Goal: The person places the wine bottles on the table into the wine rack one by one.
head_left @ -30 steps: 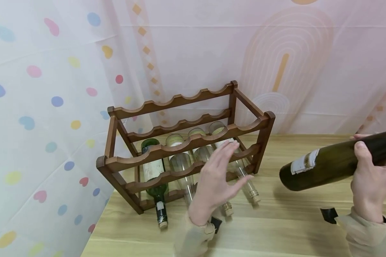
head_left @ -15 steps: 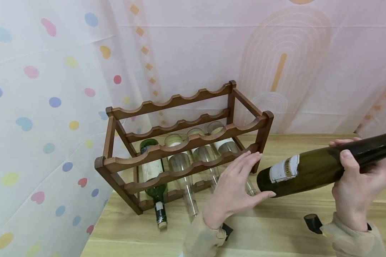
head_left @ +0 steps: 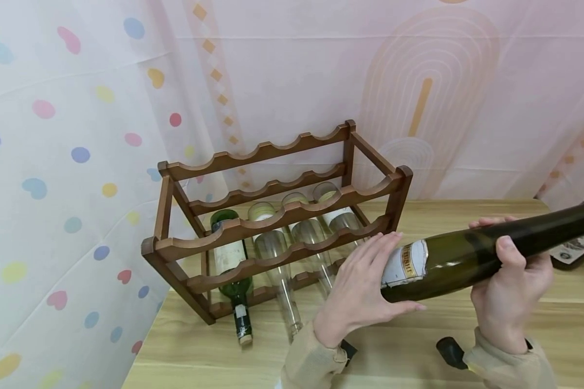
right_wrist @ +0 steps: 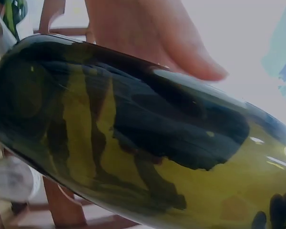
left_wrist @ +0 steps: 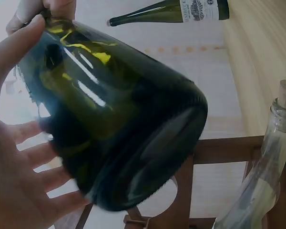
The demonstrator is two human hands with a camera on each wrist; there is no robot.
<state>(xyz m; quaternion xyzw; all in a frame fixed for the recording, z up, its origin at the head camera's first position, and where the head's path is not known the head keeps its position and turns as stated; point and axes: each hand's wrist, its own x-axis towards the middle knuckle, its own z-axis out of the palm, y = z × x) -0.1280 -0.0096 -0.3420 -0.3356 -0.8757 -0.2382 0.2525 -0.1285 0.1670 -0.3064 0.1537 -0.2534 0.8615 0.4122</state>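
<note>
Note leftward travel, over the last second, of the dark olive-green glass bottle with torn white label, with base now at the left hand. Interpret as a change from one-handed carrying toward two-handed support. Gripped near the shoulder by the right hand, thumb on top; met at the base by the left, with fingers straight and thumb extended. Held above the light wood table, just right of the brown wooden two-tier rack. Find in the lower tier, left to right, one corked green glass bottle and three clear glass bottles. Allow for obstruction by the left hand, covering necks of the rightmost two.
</note>
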